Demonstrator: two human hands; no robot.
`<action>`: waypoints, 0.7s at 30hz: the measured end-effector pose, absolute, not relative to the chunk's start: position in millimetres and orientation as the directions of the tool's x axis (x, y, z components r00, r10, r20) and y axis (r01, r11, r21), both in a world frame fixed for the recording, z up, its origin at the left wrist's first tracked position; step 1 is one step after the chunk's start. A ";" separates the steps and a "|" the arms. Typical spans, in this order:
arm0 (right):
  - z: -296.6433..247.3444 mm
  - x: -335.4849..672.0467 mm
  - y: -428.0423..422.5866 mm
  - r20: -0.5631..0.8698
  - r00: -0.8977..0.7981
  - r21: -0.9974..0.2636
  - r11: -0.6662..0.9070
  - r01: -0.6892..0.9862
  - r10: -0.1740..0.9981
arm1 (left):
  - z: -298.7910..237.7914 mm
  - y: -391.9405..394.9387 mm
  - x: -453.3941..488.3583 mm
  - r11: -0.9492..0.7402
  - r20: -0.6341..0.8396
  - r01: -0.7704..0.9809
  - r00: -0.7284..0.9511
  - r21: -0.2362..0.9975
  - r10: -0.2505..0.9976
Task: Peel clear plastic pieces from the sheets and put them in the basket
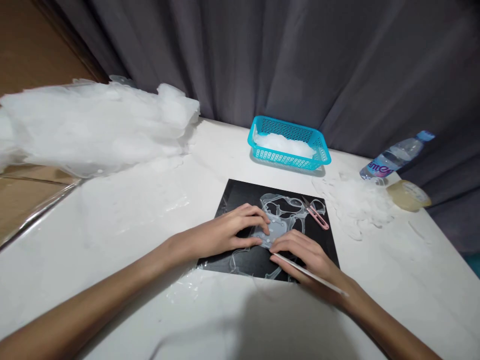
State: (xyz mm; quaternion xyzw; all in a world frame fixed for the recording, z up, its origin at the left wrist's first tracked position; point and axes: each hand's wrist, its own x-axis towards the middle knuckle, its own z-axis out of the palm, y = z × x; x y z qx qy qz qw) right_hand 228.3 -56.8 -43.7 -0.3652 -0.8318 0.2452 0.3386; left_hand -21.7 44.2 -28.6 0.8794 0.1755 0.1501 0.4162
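Observation:
A translucent, pale moulded piece with small round bumps (pixel 276 228) lies on the black mat (pixel 240 192). My left hand (pixel 240 225) rests its spread fingertips on the left side of this piece, pressing it to the mat. At the piece's lower right edge is my right hand (pixel 303 252), its fingers closed on a thin white stick-like tool (pixel 311 275). The tool's tip is hidden by the fingers. Curly clear offcuts (pixel 270 202) lie around the piece. Small thread snips with pink handles (pixel 317 215) lie at the mat's upper right.
A blue basket (pixel 288 160) holding white translucent pieces stands at the back. On the left is a large heap of white translucent sheets (pixel 93 125). To the right are a scrap pile (pixel 360 205), a water bottle (pixel 393 157) and a yellowish tub (pixel 407 195).

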 end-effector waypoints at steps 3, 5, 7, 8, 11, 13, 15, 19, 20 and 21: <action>-42.7 227.7 -56.5 0.377 -0.496 -0.638 0.608 0.473 0.782 | -30.2 45.3 -21.4 -0.573 0.122 0.173 0.890 0.801 0.439; -43.6 226.8 -56.4 0.391 -0.498 -0.609 0.623 0.491 0.774 | -31.3 46.5 -21.0 -0.574 0.123 0.174 0.889 0.800 0.441; -45.6 225.0 -56.5 0.431 -0.512 -0.542 0.667 0.512 0.743 | -32.0 47.8 -20.8 -0.591 0.117 0.184 0.893 0.785 0.435; -46.8 223.7 -56.6 0.458 -0.519 -0.495 0.692 0.526 0.722 | -32.0 48.3 -20.8 -0.600 0.111 0.192 0.896 0.776 0.430; -48.7 219.9 -56.7 0.508 -0.532 -0.383 0.731 0.565 0.677 | -30.5 49.2 -20.9 -0.617 0.088 0.214 0.903 0.757 0.421; -47.3 218.6 -57.0 0.519 -0.527 -0.364 0.732 0.576 0.673 | -28.6 49.3 -20.9 -0.618 0.076 0.222 0.905 0.755 0.418; -43.9 219.2 -57.9 0.504 -0.528 -0.360 0.722 0.591 0.684 | -27.0 49.2 -20.8 -0.614 0.076 0.217 0.907 0.759 0.413; -38.0 225.1 -60.8 0.469 -0.533 -0.340 0.701 0.627 0.704 | -26.8 49.5 -20.6 -0.613 0.090 0.192 0.913 0.766 0.399; -38.0 226.7 -61.2 0.469 -0.535 -0.333 0.702 0.630 0.703 | -27.3 49.7 -20.5 -0.614 0.089 0.193 0.913 0.765 0.397; -38.5 228.0 -61.3 0.474 -0.536 -0.326 0.704 0.631 0.699 | -27.9 50.0 -20.4 -0.615 0.085 0.196 0.914 0.764 0.396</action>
